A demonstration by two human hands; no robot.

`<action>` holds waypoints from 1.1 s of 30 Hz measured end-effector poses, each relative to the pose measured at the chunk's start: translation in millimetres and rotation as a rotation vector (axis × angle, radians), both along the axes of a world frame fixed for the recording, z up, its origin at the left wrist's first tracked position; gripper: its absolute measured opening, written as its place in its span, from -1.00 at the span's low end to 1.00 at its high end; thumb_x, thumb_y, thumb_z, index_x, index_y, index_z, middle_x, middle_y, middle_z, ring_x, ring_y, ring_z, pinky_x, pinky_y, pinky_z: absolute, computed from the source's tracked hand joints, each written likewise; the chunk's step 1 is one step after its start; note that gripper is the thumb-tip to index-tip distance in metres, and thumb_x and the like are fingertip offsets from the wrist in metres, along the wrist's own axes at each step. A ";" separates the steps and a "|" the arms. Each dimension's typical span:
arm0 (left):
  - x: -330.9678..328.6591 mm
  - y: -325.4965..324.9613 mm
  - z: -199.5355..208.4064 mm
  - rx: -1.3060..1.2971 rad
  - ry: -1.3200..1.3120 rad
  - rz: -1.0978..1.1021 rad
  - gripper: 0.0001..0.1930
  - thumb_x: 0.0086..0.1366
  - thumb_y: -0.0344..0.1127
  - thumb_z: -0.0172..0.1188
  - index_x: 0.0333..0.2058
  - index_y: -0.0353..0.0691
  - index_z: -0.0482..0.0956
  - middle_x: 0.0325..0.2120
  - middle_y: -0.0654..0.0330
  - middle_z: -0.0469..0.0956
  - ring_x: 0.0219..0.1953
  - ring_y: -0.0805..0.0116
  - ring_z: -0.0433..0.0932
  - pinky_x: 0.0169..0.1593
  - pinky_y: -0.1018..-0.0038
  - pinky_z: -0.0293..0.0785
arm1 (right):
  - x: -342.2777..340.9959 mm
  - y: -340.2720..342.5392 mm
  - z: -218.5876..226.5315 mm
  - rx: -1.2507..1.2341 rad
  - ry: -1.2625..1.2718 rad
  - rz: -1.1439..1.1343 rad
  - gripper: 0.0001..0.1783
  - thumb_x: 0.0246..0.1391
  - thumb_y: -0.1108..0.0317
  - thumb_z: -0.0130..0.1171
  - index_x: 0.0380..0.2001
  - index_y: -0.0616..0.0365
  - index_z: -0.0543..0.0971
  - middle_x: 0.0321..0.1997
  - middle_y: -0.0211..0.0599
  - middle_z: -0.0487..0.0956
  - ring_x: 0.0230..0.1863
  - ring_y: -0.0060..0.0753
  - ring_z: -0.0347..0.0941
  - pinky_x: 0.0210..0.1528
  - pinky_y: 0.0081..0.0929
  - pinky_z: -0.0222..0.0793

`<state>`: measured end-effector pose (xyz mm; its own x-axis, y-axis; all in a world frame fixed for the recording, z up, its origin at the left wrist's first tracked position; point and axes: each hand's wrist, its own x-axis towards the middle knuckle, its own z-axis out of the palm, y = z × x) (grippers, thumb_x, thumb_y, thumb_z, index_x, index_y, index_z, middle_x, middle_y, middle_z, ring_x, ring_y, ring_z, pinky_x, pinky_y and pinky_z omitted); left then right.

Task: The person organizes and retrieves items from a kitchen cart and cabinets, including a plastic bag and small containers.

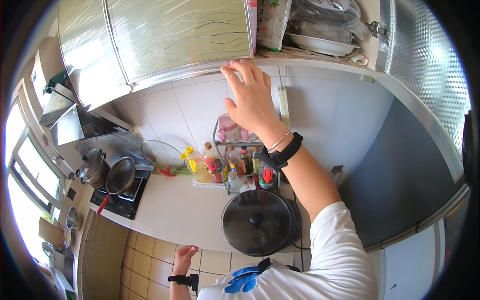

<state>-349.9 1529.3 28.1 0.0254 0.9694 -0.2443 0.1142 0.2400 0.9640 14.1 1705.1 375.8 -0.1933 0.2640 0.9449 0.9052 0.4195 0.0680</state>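
Note:
My right hand [252, 97] is raised to the wall cabinet, fingers spread and thumb apart. Its fingertips meet the metal-framed lower corner of a frosted glass cabinet door [180, 32]; whether they hook behind the frame is hard to see. Nothing shows in that hand. Low beside my body, in front of the counter edge, my left hand [184, 258] hangs with fingers loosely curled in and no object visible. Just right of the glass door, an open cabinet section holds a white dish [322, 46], plastic-wrapped items [325, 15] and a printed plastic packet [272, 22].
A second patterned door [430, 65] swings out at the right. Below stands a rack [218, 140] with pink-lidded jars and several bottles [234, 162]. A lidded black electric pan [257, 222] sits on the counter [175, 215]. A wok [121, 176] and pot [93, 169] occupy the stove.

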 end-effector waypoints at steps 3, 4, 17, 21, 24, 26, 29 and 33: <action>1.5 -3.5 -8.8 0.002 -0.012 -0.008 -0.76 0.25 -0.24 0.18 -0.30 -0.34 0.60 -0.41 0.23 0.61 -0.29 0.51 0.50 -0.13 0.56 0.37 | 2.3 -3.2 -4.3 -0.080 -0.012 0.014 -0.30 -0.24 0.34 0.30 0.08 0.14 0.38 0.17 -0.21 0.29 0.28 -0.15 0.11 0.19 -0.08 0.06; 2.8 -3.0 -15.1 0.008 -0.017 -0.025 -0.75 0.26 -0.23 0.17 -0.31 -0.34 0.61 -0.40 0.24 0.61 -0.30 0.52 0.50 -0.14 0.56 0.36 | 6.7 -2.7 -8.1 -0.079 -0.020 -0.009 -0.28 -0.23 0.33 0.31 0.10 0.15 0.36 0.20 -0.21 0.28 0.31 -0.14 0.07 0.23 -0.06 0.01; 28.8 3.0 -26.5 -0.064 -0.056 -0.078 -0.65 0.34 -0.11 0.04 -0.39 -0.32 0.57 -0.39 0.21 0.59 -0.29 0.52 0.47 -0.15 0.55 0.36 | 153.2 -94.9 -93.5 -0.232 0.022 -0.218 -0.52 -0.15 0.35 0.29 -0.06 0.04 0.51 0.11 -0.18 0.41 0.17 -0.07 0.26 0.18 -0.20 0.15; 31.5 -0.1 -32.2 -0.147 0.012 -0.069 -0.59 0.37 -0.03 -0.03 -0.38 -0.29 0.57 -0.39 0.25 0.58 -0.32 0.54 0.45 -0.14 0.54 0.37 | 171.0 -109.2 -143.8 -0.474 0.044 -0.295 -0.62 -0.14 0.40 0.27 -0.16 0.08 0.53 0.02 -0.19 0.48 0.10 -0.07 0.33 0.12 -0.22 0.23; 28.5 -4.1 -43.6 -0.171 -0.009 -0.041 -0.68 0.35 -0.12 0.02 -0.34 -0.28 0.56 -0.42 0.30 0.56 -0.36 0.55 0.44 -0.18 0.58 0.36 | 156.6 -109.0 -183.8 -0.649 0.033 -0.202 -0.70 -0.14 0.41 0.27 -0.24 0.10 0.54 -0.06 -0.22 0.52 0.05 -0.11 0.37 0.10 -0.21 0.25; 20.2 -8.1 -66.7 -0.014 0.015 -0.071 -0.82 0.28 -0.33 0.13 -0.20 -0.28 0.52 -0.33 0.29 0.54 -0.31 0.54 0.46 -0.17 0.61 0.38 | 142.8 -103.8 -204.5 -0.887 0.123 -0.100 -0.74 -0.14 0.42 0.26 -0.28 0.11 0.56 -0.16 -0.23 0.57 0.00 -0.12 0.42 0.07 -0.19 0.26; 24.0 -20.9 -52.9 -0.030 0.025 0.106 -0.63 0.17 -0.50 0.19 -0.03 -0.25 0.41 -0.15 0.26 0.47 -0.24 0.53 0.46 -0.13 0.61 0.42 | 108.7 -83.9 -228.9 -1.107 0.215 0.072 -0.71 -0.10 0.40 0.26 -0.23 0.18 0.56 -0.27 -0.15 0.61 -0.18 -0.13 0.53 -0.10 -0.32 0.41; 6.4 -47.4 -69.0 -0.076 0.046 0.237 -0.58 0.16 -0.46 0.21 0.01 -0.25 0.38 -0.09 0.23 0.44 -0.21 0.50 0.45 -0.13 0.56 0.44 | 67.1 -26.8 -266.0 -1.356 0.288 0.186 -0.63 -0.10 0.32 0.29 -0.17 0.19 0.54 -0.26 -0.16 0.62 -0.18 -0.24 0.56 -0.11 -0.38 0.43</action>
<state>-343.5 1481.9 -40.9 -0.2129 0.9258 -0.3123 0.0895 0.3368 0.9373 81.2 1678.3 109.8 -0.1714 0.9852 -0.0102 0.7423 0.1223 -0.6588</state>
